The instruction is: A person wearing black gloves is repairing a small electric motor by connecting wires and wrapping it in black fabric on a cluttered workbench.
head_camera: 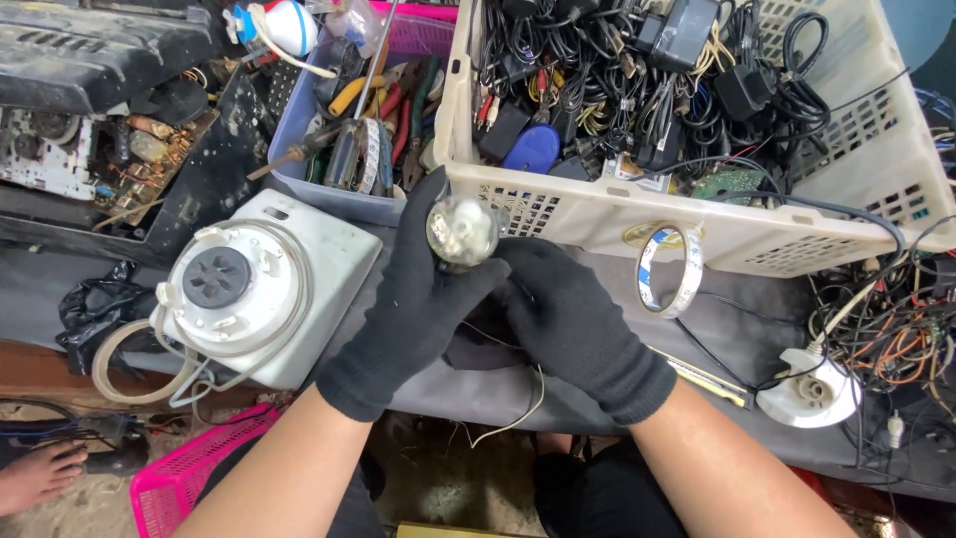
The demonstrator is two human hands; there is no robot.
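Note:
Both my hands wear black knit gloves and meet at the middle of the workbench. My left hand (pixel 403 309) wraps around the base of a small clear dome-shaped part (pixel 462 231) with metal pieces visible inside it. My right hand (pixel 578 324) closes on the same part from the right and below, its fingers partly hidden behind the left hand. Thin pale wires (pixel 518 413) hang down from under my hands toward the floor.
A white blender base (pixel 264 289) with a grey cord lies to the left. A beige plastic basket (pixel 697 224) full of black cables and adapters stands behind, a grey tool tray (pixel 319 189) beside it. A tape roll (pixel 669 271), a white round socket (pixel 809 391) and tangled wires lie right. A pink basket (pixel 189 473) sits on the floor.

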